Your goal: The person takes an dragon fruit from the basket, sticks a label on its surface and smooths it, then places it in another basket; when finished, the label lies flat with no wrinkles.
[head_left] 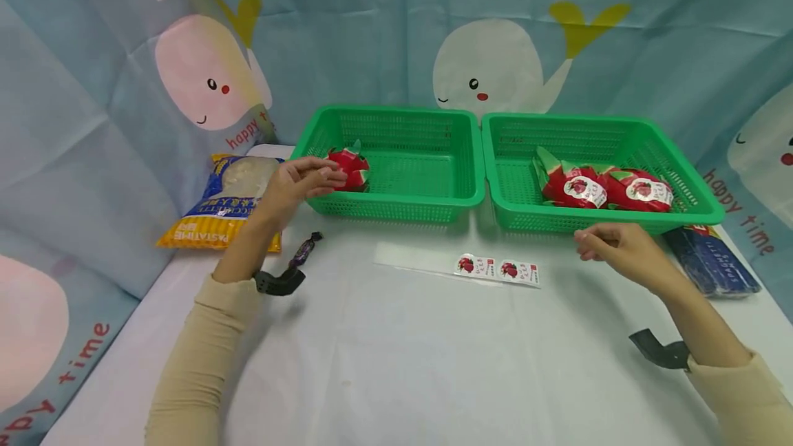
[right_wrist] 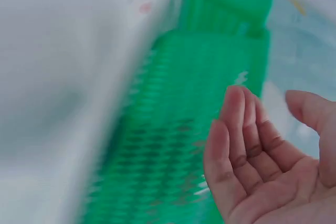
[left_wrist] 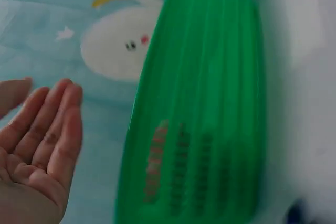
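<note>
Over the near left corner of the left green basket (head_left: 409,210) hovers my left hand (head_left: 297,188), its fingers loosely bent and nothing in them. Just past its fingertips a red dragon fruit (head_left: 356,167) lies in that basket. My right hand (head_left: 619,253) hangs in front of the right green basket (head_left: 595,221), likewise holding nothing. Inside the right basket are two dragon fruits (head_left: 566,181), (head_left: 644,190), each bearing a white label. Both wrist views show an empty palm, the left hand (left_wrist: 44,150) and the right hand (right_wrist: 262,161), beside green basket walls.
Between the hands, a backing strip (head_left: 421,261) with two dragon fruit stickers (head_left: 495,268) lies on the white table. A pasta bag (head_left: 217,208) stands at left, a purple-wrapped candy (head_left: 303,251) near the left wrist. A blue spaghetti pack (head_left: 715,263) lies at right. A patterned curtain (head_left: 372,40) hangs behind.
</note>
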{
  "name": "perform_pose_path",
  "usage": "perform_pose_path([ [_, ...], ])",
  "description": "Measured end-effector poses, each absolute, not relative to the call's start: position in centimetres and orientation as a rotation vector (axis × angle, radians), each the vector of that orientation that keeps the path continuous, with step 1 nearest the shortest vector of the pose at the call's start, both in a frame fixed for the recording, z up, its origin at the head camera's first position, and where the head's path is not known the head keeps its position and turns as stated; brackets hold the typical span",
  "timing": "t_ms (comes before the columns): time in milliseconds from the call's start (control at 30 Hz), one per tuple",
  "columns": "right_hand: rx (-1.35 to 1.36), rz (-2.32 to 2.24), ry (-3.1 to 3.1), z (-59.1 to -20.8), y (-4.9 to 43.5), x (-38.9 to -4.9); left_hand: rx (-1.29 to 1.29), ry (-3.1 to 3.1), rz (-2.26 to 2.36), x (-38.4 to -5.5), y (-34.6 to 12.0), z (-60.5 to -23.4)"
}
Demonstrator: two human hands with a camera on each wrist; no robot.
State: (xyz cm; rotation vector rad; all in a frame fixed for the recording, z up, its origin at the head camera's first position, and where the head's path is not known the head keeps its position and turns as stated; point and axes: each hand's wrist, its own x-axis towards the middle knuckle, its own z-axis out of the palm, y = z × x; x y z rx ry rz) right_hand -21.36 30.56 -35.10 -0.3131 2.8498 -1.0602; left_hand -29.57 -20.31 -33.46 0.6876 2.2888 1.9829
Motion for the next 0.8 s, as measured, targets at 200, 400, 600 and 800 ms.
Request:
perform_pose_path([
  [200, -0.162, -1.588, 2.46, -37.6, 34.1, -21.6, 0.747, 2.94, 0.945, -34.5, -22.4, -31.1],
  [400, -0.186, -2.03, 2.082, -38.4, 35.4, -21.6, 0.711, 2.838, 0.286, -38.2, -22.3, -30.9],
  [600, -0.168, -2.052, 2.083, -38.8, 35.6, -21.5, 0.745, 2.771, 0.177, -40.1, -21.1, -31.4],
  [800, -0.206, -2.196, 1.951, -39.3, 36.0, -21.9, 0.9, 2.767, 0.31, -41.0, -19.7, -32.4],
])
